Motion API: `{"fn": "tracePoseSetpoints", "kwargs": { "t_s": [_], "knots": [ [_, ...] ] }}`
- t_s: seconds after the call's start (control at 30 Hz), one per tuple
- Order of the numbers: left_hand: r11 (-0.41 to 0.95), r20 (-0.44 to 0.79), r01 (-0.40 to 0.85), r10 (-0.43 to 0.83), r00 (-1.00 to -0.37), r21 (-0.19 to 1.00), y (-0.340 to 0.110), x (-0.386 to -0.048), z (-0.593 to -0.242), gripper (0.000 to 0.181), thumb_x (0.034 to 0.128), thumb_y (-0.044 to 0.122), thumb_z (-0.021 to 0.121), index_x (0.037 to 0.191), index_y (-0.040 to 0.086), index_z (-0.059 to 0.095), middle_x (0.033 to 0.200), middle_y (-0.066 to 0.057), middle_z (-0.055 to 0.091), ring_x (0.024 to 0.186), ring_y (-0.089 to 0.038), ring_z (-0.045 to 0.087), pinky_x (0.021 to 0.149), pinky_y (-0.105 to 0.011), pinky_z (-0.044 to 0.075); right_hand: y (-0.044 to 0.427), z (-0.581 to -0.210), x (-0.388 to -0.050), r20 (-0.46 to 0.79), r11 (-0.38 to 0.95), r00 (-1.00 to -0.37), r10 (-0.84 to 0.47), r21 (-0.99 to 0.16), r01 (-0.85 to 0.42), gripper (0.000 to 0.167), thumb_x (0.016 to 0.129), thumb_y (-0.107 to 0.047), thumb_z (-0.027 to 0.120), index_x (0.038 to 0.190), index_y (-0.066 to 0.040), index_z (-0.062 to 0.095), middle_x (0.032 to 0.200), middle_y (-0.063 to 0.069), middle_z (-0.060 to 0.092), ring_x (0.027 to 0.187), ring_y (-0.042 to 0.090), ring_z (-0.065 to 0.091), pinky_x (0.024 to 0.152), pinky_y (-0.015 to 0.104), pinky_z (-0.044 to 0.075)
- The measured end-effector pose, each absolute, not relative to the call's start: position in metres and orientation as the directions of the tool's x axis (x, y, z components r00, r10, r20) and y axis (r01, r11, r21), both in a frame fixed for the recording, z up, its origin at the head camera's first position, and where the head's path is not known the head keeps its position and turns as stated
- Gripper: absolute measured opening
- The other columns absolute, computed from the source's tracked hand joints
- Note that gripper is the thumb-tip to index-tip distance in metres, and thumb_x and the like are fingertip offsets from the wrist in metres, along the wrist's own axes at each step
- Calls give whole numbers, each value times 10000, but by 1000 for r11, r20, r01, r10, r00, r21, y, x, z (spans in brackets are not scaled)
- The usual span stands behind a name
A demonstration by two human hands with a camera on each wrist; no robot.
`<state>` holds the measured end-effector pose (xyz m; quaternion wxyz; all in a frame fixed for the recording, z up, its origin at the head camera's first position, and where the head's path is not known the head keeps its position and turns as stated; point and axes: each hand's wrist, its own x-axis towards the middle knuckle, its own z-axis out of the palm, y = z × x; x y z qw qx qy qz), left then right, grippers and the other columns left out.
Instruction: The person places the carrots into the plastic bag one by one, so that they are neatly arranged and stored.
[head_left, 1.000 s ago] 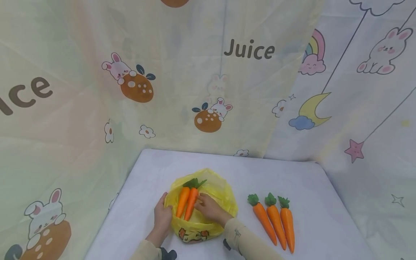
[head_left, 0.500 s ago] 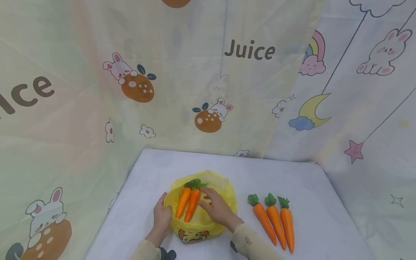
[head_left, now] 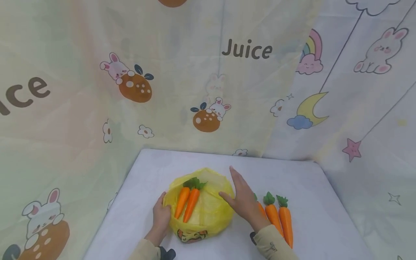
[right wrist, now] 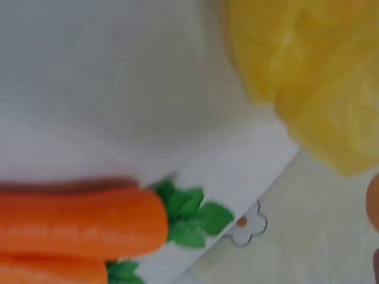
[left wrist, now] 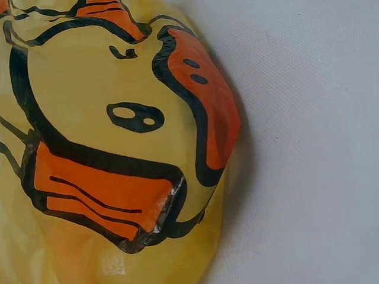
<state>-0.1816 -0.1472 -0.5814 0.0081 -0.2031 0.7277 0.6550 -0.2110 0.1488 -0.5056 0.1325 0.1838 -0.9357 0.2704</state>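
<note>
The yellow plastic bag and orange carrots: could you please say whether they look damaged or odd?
Nothing stands out: two orange, green-topped carrots lie in the yellow plastic bag, three more on the white table, and no damage shows.

Yellow bag [head_left: 211, 231] — thin, crinkled, see-through plastic, faintly glossy. Carrots [right wrist: 83, 222] smooth, soft sheen, plastic-looking; leaves [right wrist: 189, 222] matt. White table cover [left wrist: 308, 148] — matt, fine woven-looking grain. Printed backdrop [head_left: 175, 72]: creased, thin cloth-like sheet. Sleeves [head_left: 276, 245]: matt cloth.

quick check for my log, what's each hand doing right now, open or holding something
Left hand: closed, holding the left side of the yellow bag.
Right hand: open, holding nothing.
</note>
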Motion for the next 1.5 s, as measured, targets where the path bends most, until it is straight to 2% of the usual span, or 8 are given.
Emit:
{"fn": "tracePoseSetpoints", "kwargs": {
  "t_s": [0.17, 0.27, 0.47, 0.6, 0.8, 1.0, 1.23, 1.5],
  "knots": [
    [73, -271, -303, -288, -919, 950, -147, -182, -581, 678, 947, -67, 348, 1601, 1, 182, 1646, -226, 195, 1484, -424, 225, 1194, -566, 243, 173, -503, -212, 346, 849, -903, -257, -366, -381, 1289, 700, -531, 882, 1643, -164, 84, 1652, 131, 239, 1466, 347, 311, 1154, 546, 350],
    [79, -267, -300, -287, -920, 951, -147, -182, -580, 681, 944, -69, 344, 1601, -3, 179, 1647, -225, 193, 1488, -421, 216, 1197, -563, 236, 184, -506, -210, 269, 894, -943, -199, -345, -287, 1424, 621, -582, 906, 1641, -157, 8, 1660, 181, 168, 1473, 401, 262, 1152, 589, 329],
    [88, -280, -316, -282, -917, 945, -145, -182, -579, 675, 955, -53, 341, 1604, 1, 166, 1641, -241, 192, 1469, -435, 249, 1184, -574, 253, 203, -516, -207, 11, 936, -1000, -5, -353, -8, 1544, 570, -612, 914, 1619, -135, -113, 1660, 264, 10, 1480, 496, 137, 1150, 658, 244],
    [87, -278, -312, -276, -920, 946, -145, -181, -578, 669, 963, -49, 340, 1605, 3, 160, 1643, -243, 184, 1468, -442, 245, 1184, -578, 248, 211, -528, -207, -89, 937, -993, 73, -335, 98, 1553, 568, -567, 932, 1608, -63, -106, 1629, 332, 32, 1446, 537, 178, 1132, 686, 250],
    [77, -281, -313, -279, -918, 947, -146, -181, -579, 673, 956, -60, 338, 1603, -2, 164, 1645, -239, 181, 1475, -438, 233, 1186, -577, 247, 218, -535, -203, -203, 922, -969, 140, -331, 202, 1459, 600, -458, 953, 1565, 102, 14, 1506, 427, 237, 1326, 563, 346, 1114, 679, 311],
    [75, -285, -316, -276, -918, 946, -145, -180, -579, 672, 956, -54, 338, 1604, 5, 170, 1648, -224, 188, 1477, -421, 242, 1187, -562, 256, 223, -541, -200, -194, 939, -972, 129, -291, 183, 1206, 671, -371, 929, 1464, 218, 236, 1383, 452, 368, 1261, 557, 426, 1093, 652, 365],
    [78, -275, -306, -275, -921, 949, -146, -180, -577, 672, 951, -55, 341, 1601, -1, 177, 1646, -231, 189, 1479, -430, 231, 1190, -569, 245, 227, -546, -200, -161, 961, -982, 101, -238, 138, 946, 712, -299, 906, 1325, 229, 416, 1180, 368, 495, 1107, 489, 526, 1004, 618, 466],
    [68, -282, -311, -276, -919, 948, -147, -180, -578, 678, 952, -63, 341, 1603, -2, 164, 1649, -234, 171, 1484, -433, 215, 1191, -575, 236, 227, -551, -200, -143, 965, -986, 90, -231, 122, 771, 724, -244, 904, 1251, 168, 521, 1177, 339, 530, 1082, 461, 553, 972, 611, 491]
  ]
}}
